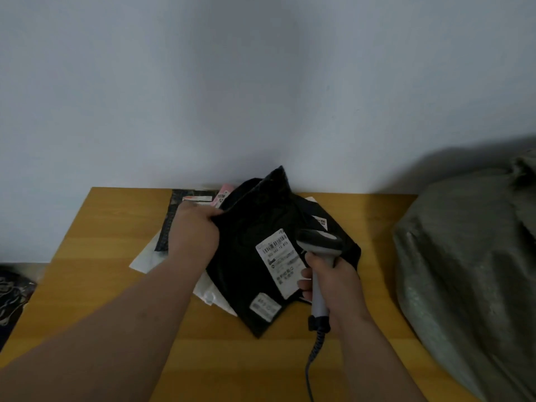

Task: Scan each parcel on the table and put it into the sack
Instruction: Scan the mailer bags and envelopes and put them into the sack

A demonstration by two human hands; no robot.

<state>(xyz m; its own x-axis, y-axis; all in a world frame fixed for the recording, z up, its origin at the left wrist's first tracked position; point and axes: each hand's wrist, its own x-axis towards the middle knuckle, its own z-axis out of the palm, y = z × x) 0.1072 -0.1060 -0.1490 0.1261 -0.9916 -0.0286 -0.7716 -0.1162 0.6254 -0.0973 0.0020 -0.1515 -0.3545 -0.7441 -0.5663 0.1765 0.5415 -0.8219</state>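
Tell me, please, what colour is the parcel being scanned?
Black, with a white label, in the head view: parcel.

Label print (pixel 280 262) on black parcel (pixel 255 227) blurred, unreadable. Parcels beneath (pixel 185 216) mostly covered; count unclear. Left grip's fingertips (pixel 213 218) tucked behind parcel edge. Sack (pixel 470 271) cut off at right edge, mouth not visible. Scanner cable (pixel 311 369) runs off bottom. Dark object (pixel 11 297) at left edge, cropped, unidentifiable.

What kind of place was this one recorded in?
Likely a small parcel-sorting spot, perhaps makeshift: labelled parcels piled on a wooden table, a corded scanner in the right hand, and a big sack alongside.
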